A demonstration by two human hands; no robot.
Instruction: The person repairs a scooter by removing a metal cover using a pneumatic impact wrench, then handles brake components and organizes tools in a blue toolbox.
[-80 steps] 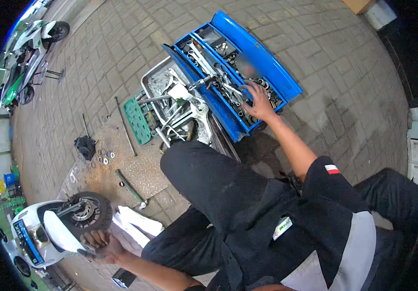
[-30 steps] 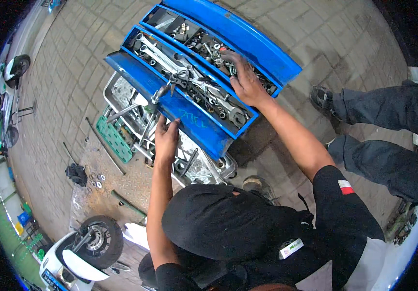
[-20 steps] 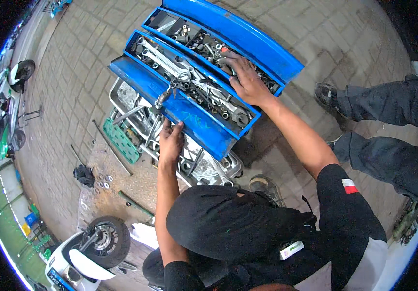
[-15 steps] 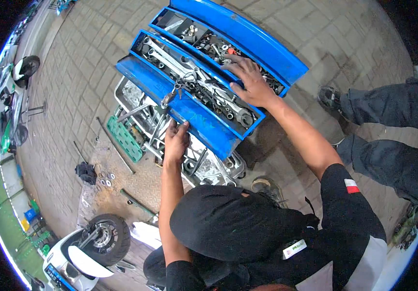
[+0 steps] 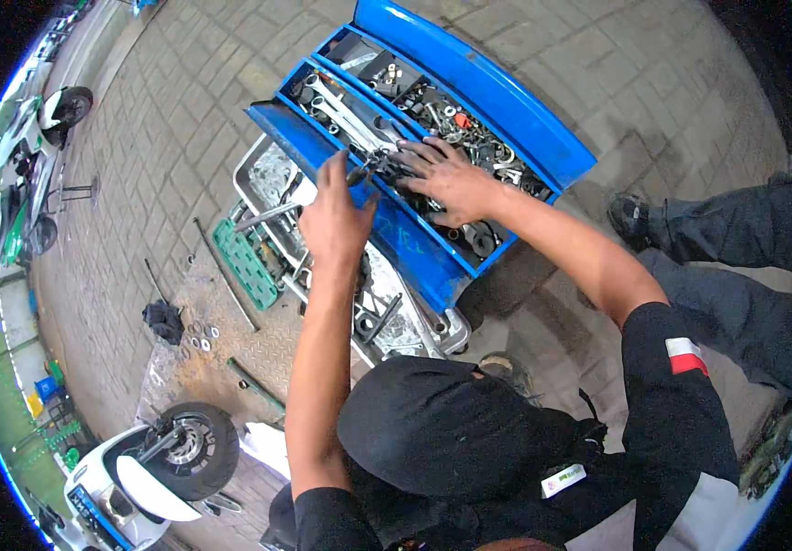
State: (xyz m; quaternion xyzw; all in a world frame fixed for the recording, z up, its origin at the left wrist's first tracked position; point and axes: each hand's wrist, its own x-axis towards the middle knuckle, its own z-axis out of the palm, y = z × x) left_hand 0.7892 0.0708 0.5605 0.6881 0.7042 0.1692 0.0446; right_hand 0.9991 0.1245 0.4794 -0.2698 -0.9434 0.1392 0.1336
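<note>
A blue metal toolbox (image 5: 497, 261) stands with its long lids folded out. Several combination wrenches (image 5: 345, 115) lie in its nearer tray among dark sockets and other small tools. My left hand (image 5: 333, 216) is over the near lid, thumb and fingers apart. A dark tool shows beside its fingertips; whether they touch it is unclear. Over the nearer tray, my right hand (image 5: 455, 184) spreads its fingers on the dark tools and holds nothing visible. Loose nuts, bolts and a small red piece (image 5: 462, 120) fill the farther tray.
Under the toolbox is a silver tray (image 5: 387, 298) of tools, beside a green perforated case (image 5: 245, 264). A long metal bar (image 5: 226, 275) and several rings (image 5: 201, 343) lie left. A scooter wheel (image 5: 196, 450) is lower left. Another person's dark-trousered legs (image 5: 726, 207) are at right.
My left hand has risen from the near lid's edge toward the nearer tray. The right hand has moved left and down from the farther tray onto the nearer one.
</note>
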